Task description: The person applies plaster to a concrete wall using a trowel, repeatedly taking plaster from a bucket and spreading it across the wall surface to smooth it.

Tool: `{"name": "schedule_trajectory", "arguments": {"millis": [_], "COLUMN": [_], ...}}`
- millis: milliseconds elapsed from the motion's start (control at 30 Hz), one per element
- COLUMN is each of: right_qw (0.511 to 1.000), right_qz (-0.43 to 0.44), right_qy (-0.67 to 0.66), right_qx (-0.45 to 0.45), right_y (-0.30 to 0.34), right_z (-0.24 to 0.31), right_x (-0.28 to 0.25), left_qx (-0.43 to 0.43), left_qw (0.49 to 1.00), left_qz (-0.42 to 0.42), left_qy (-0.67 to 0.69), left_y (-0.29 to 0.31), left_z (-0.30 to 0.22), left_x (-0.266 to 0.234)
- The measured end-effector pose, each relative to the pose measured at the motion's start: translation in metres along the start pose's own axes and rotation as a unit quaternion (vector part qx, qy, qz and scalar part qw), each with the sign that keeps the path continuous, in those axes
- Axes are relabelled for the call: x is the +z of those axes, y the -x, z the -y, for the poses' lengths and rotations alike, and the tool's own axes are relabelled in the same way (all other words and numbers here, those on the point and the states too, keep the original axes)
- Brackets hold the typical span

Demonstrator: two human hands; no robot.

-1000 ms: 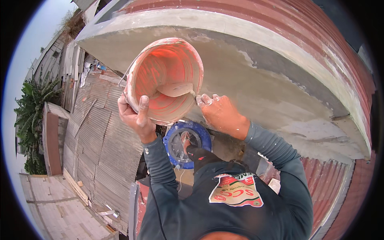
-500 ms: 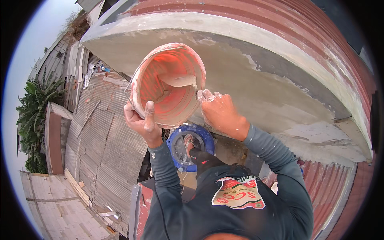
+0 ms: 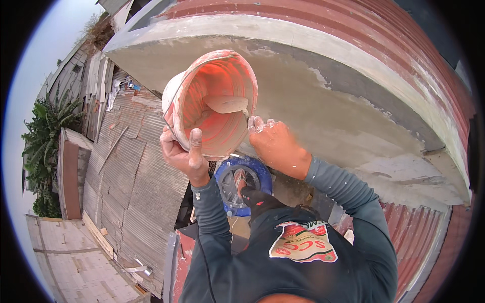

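My left hand (image 3: 186, 155) grips the side of a tilted bucket (image 3: 222, 78), thumb along its lower rim and the fingers partly behind it. The bucket is smeared pale with plaster, reddish-orange inside, and its mouth faces me. A thin wire handle hangs on its left. My right hand (image 3: 279, 145), dusted white at the fingertips, is closed on the handle of a trowel (image 3: 226, 104). The trowel's plaster-coated blade reaches inside the bucket, near the inner wall. Most of its handle is hidden by my fingers.
A plastered wall (image 3: 313, 111) with a pale ledge curves in front, below red corrugated sheeting (image 3: 353, 35). Beneath me, my foot rests on a blue round drum (image 3: 260, 174). Rusty corrugated roofing (image 3: 126, 182) lies lower at left. A dark cable (image 3: 203, 257) runs past my left arm.
The bucket has turned, showing more of its outer left side, and shifted slightly up. My left hand moved a little right with it. The trowel blade remains inside.
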State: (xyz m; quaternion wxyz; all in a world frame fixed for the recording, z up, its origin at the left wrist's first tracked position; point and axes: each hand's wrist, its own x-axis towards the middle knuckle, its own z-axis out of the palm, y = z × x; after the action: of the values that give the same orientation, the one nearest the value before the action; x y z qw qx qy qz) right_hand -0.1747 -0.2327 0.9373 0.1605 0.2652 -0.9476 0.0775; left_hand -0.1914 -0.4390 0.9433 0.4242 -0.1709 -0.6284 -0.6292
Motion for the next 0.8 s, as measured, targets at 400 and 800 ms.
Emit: {"name": "schedule_trajectory", "arguments": {"millis": [400, 800], "right_qw": [0.970, 0.762], "right_qz": [0.124, 0.248], "right_qy": [-0.205, -0.597], "right_qx": [0.040, 0.043], "right_y": [-0.027, -0.008], "right_z": [-0.018, -0.046], "right_x": [-0.086, -0.061], "left_qx": [0.092, 0.049], "left_qw": [0.995, 0.996], "left_qz": [0.046, 0.066], "left_qy": [-0.009, 0.021], "left_y": [-0.014, -0.028], "left_z": [-0.042, -0.066], "left_x": [-0.009, -0.028]}}
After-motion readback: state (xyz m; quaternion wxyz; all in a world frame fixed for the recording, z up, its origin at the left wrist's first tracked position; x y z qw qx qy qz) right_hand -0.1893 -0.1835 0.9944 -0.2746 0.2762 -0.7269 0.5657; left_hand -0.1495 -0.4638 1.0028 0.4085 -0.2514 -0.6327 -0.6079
